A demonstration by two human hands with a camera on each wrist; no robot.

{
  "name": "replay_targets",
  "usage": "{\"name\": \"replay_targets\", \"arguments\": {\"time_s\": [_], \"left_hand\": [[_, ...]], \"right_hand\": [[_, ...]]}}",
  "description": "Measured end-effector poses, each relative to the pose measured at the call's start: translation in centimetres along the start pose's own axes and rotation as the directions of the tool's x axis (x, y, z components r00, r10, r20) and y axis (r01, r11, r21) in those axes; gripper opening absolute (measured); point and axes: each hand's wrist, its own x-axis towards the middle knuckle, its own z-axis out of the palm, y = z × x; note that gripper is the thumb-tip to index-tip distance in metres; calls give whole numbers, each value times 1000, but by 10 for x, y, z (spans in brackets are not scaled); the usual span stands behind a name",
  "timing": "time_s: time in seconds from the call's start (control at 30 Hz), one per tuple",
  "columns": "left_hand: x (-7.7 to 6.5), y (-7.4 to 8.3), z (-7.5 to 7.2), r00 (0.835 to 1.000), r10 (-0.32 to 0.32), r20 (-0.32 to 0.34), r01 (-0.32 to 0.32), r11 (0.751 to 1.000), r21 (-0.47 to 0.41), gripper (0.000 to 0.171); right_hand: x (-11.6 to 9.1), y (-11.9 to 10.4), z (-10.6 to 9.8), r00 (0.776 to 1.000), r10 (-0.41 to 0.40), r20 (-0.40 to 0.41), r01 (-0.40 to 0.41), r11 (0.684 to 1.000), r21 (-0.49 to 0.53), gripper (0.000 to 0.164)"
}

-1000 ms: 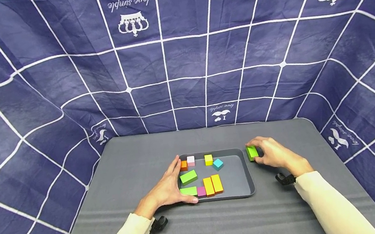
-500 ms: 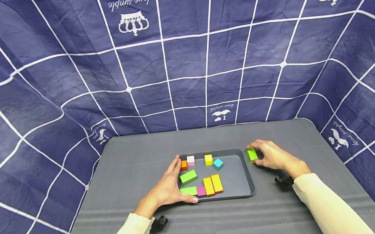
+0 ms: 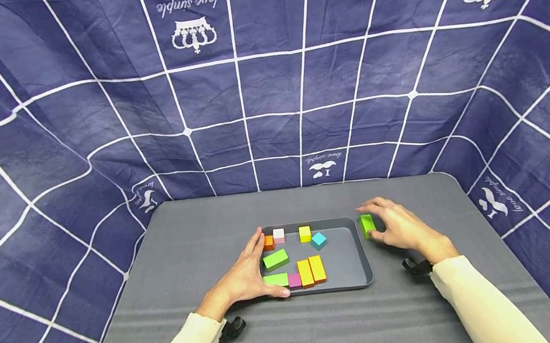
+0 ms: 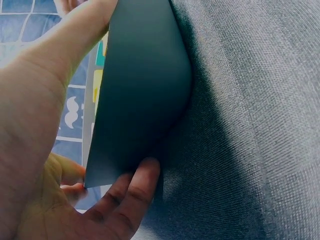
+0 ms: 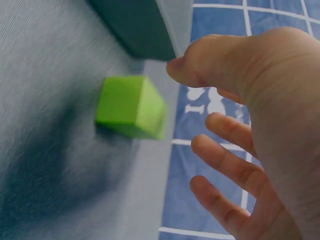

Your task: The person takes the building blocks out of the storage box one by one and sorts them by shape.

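My left hand [image 3: 241, 279] spans the left end of a grey tray [image 3: 346, 287], thumb at the front wall and fingers at the back corner. In the left wrist view its fingertips [image 4: 145, 172] bend round the tray's wall [image 4: 145, 85]. Just outside the tray's right wall, a green block [image 3: 368, 226] rests on the table. My right hand [image 3: 403, 228] hovers over this block with thumb and fingers spread. The right wrist view shows the green block [image 5: 122, 102] apart from the fingers, nothing in the hand.
Inside the tray lie several blocks: an orange cube [image 3: 268, 244], a white cube [image 3: 279, 235], a yellow cube [image 3: 305, 234], a blue cube [image 3: 319, 240], green blocks [image 3: 276, 260], a magenta cube [image 3: 294, 280] and two yellow-orange blocks [image 3: 305, 273]. A blue curtain [image 3: 274, 89] surrounds the grey table [image 3: 198, 223].
My right hand has let go of the green block, its fingers spreading away from it. The block has straightened alongside the tray's right wall. The left hand and tray stay put.
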Motion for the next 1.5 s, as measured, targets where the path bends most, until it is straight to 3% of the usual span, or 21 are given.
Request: {"name": "replay_targets", "arguments": {"time_s": [0.33, 0.63, 0.83, 1.17, 1.5], "left_hand": [[3, 2, -1, 1000, -9, 2, 9, 1000, 0, 163], [3, 0, -3, 1000, -15, -1, 15, 1000, 6, 162], [2, 0, -3, 1000, -11, -2, 11, 1000, 9, 162], [0, 0, 1, 1000, -7, -1, 7, 1000, 15, 162], [-2, 1, -1, 1000, -8, -6, 8, 1000, 11, 161]], "right_hand": [[8, -36, -14, 999, -35, -4, 34, 997, -66, 63], [16, -69, -15, 988, -150, 29, 152, 985, -85, 65], [20, -84, -10, 971, -228, 73, 235, 967, -103, 68], [24, -107, 7, 929, -301, 213, 326, 941, -94, 70], [28, -121, 24, 893, -325, 311, 375, 920, -114, 72]]}}
